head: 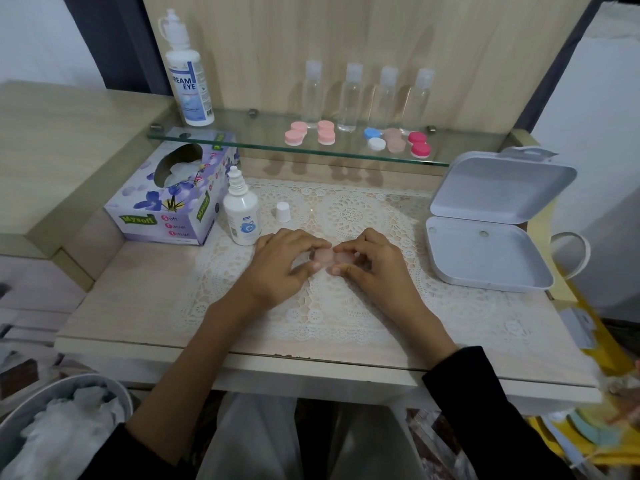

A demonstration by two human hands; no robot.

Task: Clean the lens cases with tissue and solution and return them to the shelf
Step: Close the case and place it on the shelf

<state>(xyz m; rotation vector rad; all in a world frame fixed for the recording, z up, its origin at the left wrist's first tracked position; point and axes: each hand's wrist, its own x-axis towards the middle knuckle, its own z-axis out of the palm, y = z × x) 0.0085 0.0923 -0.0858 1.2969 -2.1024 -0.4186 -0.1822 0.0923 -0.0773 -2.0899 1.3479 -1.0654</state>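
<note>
Start at your 10 o'clock: the tissue box (162, 202) sits well out from your hands, and the uncapped solution bottle (241, 211) stands just beside your left knuckles at 11 o'clock, its loose cap (283, 212) close by.

Your left hand (284, 268) curls round the 9 o'clock end of the pale pink lens case (323, 256), thumb below and fingertips above, pinching that cup. The case lies low over the lace mat (349, 216), dead centre between your hands, with its long axis running 9 to 3 o'clock. Your right hand (372, 268) pinches the 3 o'clock end the same way. Neither hand is nearer; each owns one end. Your fingers hide whether the lids are on.

The glass shelf (349, 147) waits straight ahead at 12 o'clock, so I judge the return is a forward reach keeping that crosswise axis.
</note>
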